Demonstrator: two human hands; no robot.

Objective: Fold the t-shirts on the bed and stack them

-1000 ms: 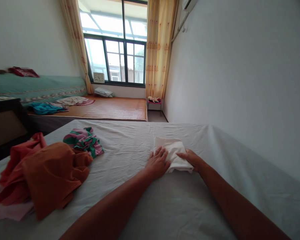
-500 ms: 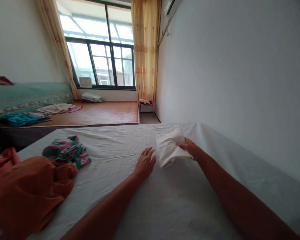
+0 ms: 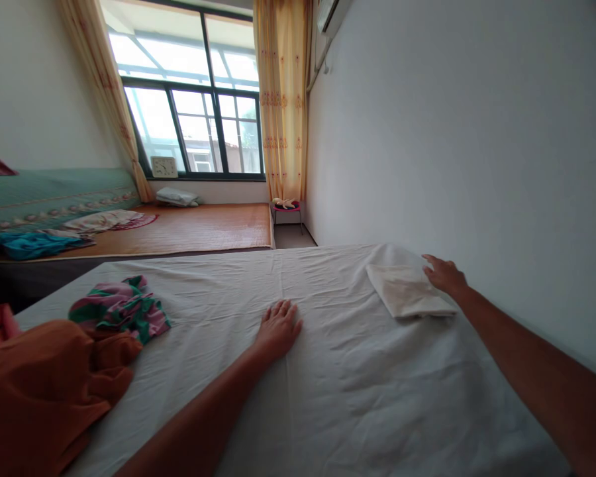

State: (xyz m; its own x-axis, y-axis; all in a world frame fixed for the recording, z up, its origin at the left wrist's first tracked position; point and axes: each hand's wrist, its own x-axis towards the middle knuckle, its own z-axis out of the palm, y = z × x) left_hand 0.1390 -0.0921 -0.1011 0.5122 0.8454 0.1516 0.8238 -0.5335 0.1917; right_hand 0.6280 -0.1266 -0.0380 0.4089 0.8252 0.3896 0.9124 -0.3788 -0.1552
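1. My right hand [image 3: 442, 275] is resting its fingers on the far edge of the folded white cloth [image 3: 407, 298], spread loosely and gripping nothing
2. The folded white cloth is lying flat on the bed sheet [image 3: 328, 397], near the wall, at 2 o'clock from my left hand [image 3: 278, 326]
3. My left hand is lying palm down on the bed sheet, fingers open, holding nothing
4. The striped garment [image 3: 122, 308] and the orange garment [image 3: 44, 391] are lying at 9 o'clock from my left hand, well apart from it

Before you, a cream-white folded cloth [image 3: 407, 297] lies on a plain white bed sheet [image 3: 328, 384]. To your left, an orange garment [image 3: 40, 391] sits beside a striped garment [image 3: 122, 311] of pink, green and white. Beyond them you see a brown woven mat [image 3: 203, 228], a teal cover [image 3: 54, 189] with a pale patterned band, a bright blue cloth [image 3: 30, 244], and yellow curtains [image 3: 281, 99] with orange motifs.
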